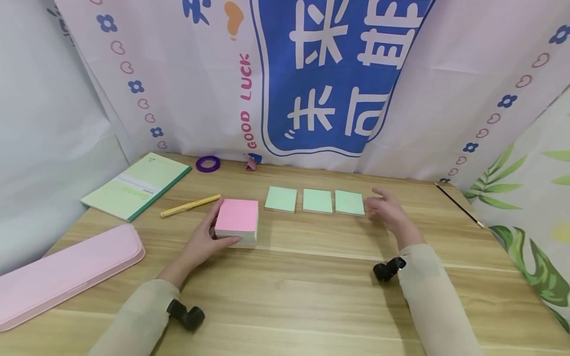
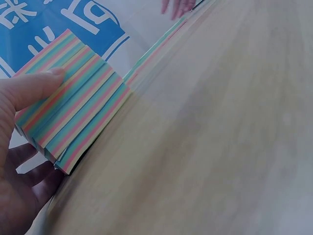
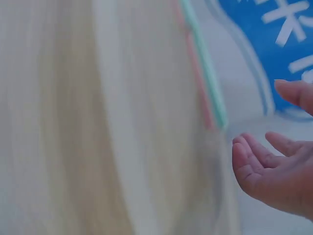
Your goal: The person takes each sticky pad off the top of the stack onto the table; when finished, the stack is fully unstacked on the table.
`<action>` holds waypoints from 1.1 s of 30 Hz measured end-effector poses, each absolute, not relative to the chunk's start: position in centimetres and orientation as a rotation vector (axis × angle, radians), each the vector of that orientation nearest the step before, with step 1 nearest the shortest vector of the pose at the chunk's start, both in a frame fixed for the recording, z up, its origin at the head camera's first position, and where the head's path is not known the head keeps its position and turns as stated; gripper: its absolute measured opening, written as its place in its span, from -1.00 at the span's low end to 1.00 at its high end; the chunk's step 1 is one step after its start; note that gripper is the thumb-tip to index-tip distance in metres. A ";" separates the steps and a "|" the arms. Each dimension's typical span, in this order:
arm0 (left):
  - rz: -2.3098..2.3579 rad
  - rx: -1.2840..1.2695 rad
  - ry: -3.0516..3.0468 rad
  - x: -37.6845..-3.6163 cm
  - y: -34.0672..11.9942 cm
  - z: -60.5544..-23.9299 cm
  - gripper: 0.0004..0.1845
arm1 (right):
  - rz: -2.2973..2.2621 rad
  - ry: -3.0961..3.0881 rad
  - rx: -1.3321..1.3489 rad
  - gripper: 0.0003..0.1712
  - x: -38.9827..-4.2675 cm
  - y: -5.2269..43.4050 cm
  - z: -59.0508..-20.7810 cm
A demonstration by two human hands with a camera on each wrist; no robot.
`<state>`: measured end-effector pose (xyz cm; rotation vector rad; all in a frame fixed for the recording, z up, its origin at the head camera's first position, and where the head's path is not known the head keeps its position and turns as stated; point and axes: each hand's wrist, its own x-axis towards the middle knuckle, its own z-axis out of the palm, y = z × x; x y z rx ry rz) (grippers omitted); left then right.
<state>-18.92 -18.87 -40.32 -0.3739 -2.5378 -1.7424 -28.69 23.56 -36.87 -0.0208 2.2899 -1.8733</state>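
Observation:
A thick pad of sticky notes (image 1: 237, 221) with a pink top sheet sits on the wooden table (image 1: 294, 291); its side shows pink, green and yellow stripes (image 2: 73, 110). My left hand (image 1: 206, 240) grips the pad from its left side, thumb (image 2: 34, 88) on the near edge. Three green notes (image 1: 281, 199) (image 1: 317, 201) (image 1: 349, 202) lie in a row to the right. My right hand (image 1: 386, 209) hovers just right of the last green note, fingers relaxed and holding nothing (image 3: 274, 169).
A yellow pen (image 1: 190, 205), a green notebook (image 1: 137, 185) and a purple tape roll (image 1: 208, 163) lie at the back left. A pink case (image 1: 67, 272) lies at the left edge. A thin dark stick (image 1: 458, 205) lies at the right. A printed curtain (image 1: 320, 74) hangs behind.

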 end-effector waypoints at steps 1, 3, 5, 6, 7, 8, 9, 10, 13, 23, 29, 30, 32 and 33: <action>-1.748 -0.375 -2.537 -18.9 -18.9 -40.3 -0.01 | -1.918 2.269 -0.047 -0.28 -28.5 22.9 -36.6; -1.774 -0.374 -2.532 -18.6 -18.9 -39.8 -0.01 | -1.982 2.226 -0.135 -0.30 -28.1 21.2 -36.1; -1.799 -0.374 -2.527 -18.2 -18.7 -39.2 -0.01 | -2.020 2.172 -0.253 -0.31 -27.6 19.0 -35.8; -1.809 -0.373 -2.526 -18.0 -18.5 -38.8 -0.01 | -2.024 2.135 -0.327 -0.31 -27.3 17.8 -35.7; -1.820 -0.375 -2.521 -17.8 -18.4 -38.5 -0.01 | -2.000 2.112 -0.396 -0.32 -26.9 16.6 -35.5; -1.823 -0.370 -2.523 -17.7 -18.3 -38.2 -0.01 | -1.978 2.081 -0.466 -0.32 -26.6 15.4 -35.4; -1.821 -0.371 -2.523 -17.5 -18.2 -38.0 -0.02 | -1.942 2.055 -0.526 -0.30 -26.2 14.2 -35.3; -1.822 -0.373 -2.522 -17.5 -18.1 -37.9 -0.02 | -1.905 2.024 -0.585 -0.27 -26.0 13.0 -35.3; -1.821 -0.381 -2.516 -17.4 -18.0 -37.8 -0.02 | -1.765 1.979 -0.697 -0.19 -25.3 9.6 -35.2; -1.794 -0.415 -2.511 -18.5 -18.6 -39.8 0.00 | -1.623 1.974 -0.709 0.05 -23.8 2.5 -37.0; -1.769 -0.437 -2.497 -19.0 -18.7 -40.7 -0.01 | -1.653 2.062 -0.727 0.04 -23.4 1.4 -37.4; -1.775 -0.442 -2.486 -19.0 -18.7 -40.6 -0.02 | -1.662 2.074 -0.735 0.03 -23.4 1.4 -37.3; -1.777 -0.450 -2.473 -19.0 -18.8 -40.6 -0.02 | -1.692 2.069 -0.741 -0.02 -23.4 1.5 -37.4; -1.777 -0.454 -2.468 -18.9 -18.8 -40.6 -0.02 | -1.702 2.062 -0.733 -0.04 -23.5 1.7 -37.4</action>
